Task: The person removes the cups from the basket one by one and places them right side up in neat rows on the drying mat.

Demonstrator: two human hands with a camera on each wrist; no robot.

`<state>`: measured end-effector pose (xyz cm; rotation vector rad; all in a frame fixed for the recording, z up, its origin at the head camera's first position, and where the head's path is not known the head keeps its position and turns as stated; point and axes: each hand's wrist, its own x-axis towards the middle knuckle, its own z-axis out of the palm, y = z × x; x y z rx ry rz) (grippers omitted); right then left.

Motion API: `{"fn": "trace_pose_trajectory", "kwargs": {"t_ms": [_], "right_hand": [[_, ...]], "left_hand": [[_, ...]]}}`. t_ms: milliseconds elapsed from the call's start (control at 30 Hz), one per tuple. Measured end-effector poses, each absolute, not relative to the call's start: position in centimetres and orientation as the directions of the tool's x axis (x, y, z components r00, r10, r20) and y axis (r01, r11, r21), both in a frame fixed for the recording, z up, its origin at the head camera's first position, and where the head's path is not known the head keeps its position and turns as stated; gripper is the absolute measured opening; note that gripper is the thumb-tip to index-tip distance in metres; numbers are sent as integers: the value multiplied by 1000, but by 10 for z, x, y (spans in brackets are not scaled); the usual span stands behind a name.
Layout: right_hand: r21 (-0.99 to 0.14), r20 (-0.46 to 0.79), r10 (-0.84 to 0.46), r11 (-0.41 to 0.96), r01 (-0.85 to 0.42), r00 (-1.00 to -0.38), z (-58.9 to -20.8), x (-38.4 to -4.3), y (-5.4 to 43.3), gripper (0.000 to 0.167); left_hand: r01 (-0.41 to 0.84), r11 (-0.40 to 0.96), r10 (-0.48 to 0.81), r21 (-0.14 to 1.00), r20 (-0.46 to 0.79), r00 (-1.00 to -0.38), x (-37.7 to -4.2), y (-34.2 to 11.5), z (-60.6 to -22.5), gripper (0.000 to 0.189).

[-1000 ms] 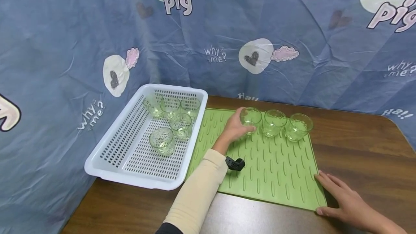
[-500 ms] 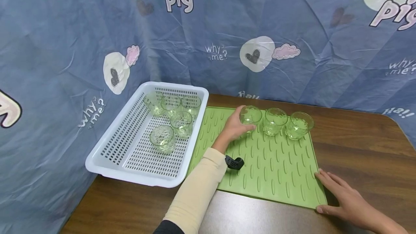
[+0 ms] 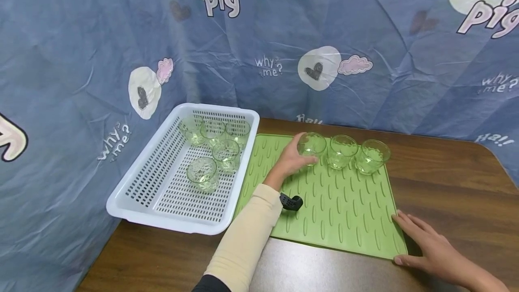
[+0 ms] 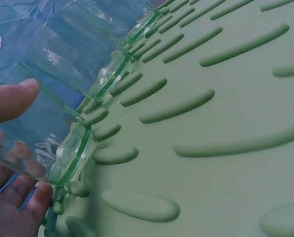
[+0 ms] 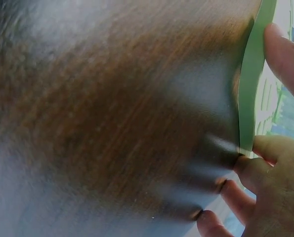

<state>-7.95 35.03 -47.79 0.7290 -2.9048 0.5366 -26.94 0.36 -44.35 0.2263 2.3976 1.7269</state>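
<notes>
A clear glass cup [image 3: 311,148] stands upright on the green ridged mat [image 3: 324,211], and my left hand [image 3: 293,157] grips it from the left. In the left wrist view the thumb [image 4: 11,101] lies on the near side of this cup [image 4: 63,143], the other fingers behind it. Two more glass cups [image 3: 342,153] [image 3: 371,157] continue the row to its right along the mat's back edge. At the mat's front right corner rests my right hand [image 3: 439,251], thumb and index finger touching the green edge [image 5: 250,84], the other fingers on the tabletop.
Left of the mat sits a white perforated basket [image 3: 134,217] holding several similar glass cups [image 3: 202,175]. Both mat and basket are on a brown wooden table [image 3: 454,184]. A blue printed cloth [image 3: 259,30] hangs behind and to the left.
</notes>
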Motion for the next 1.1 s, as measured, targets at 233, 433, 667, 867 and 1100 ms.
{"fn": "trace_pose_trajectory", "kwargs": {"t_ms": [233, 433, 667, 867, 1100], "right_hand": [[-329, 129, -429, 832, -447, -894, -476, -78, 349, 100], [-352, 132, -433, 820, -451, -892, -477, -79, 348, 99], [-351, 135, -424, 825, -443, -896, -474, -80, 352, 101], [-354, 120, -427, 825, -441, -896, -472, -82, 352, 101], [-313, 179, -453, 815, -487, -873, -479, -82, 351, 106]], "left_hand": [[-1, 333, 193, 943, -69, -979, -268, 3, -445, 96], [38, 499, 94, 866, -11, -995, -260, 6, -440, 109], [140, 415, -134, 899, 213, -968, -244, 10, -425, 76], [421, 250, -401, 872, 489, -775, -240, 14, -381, 28], [425, 239, -352, 873, 486, -800, -234, 6, -300, 22]]}}
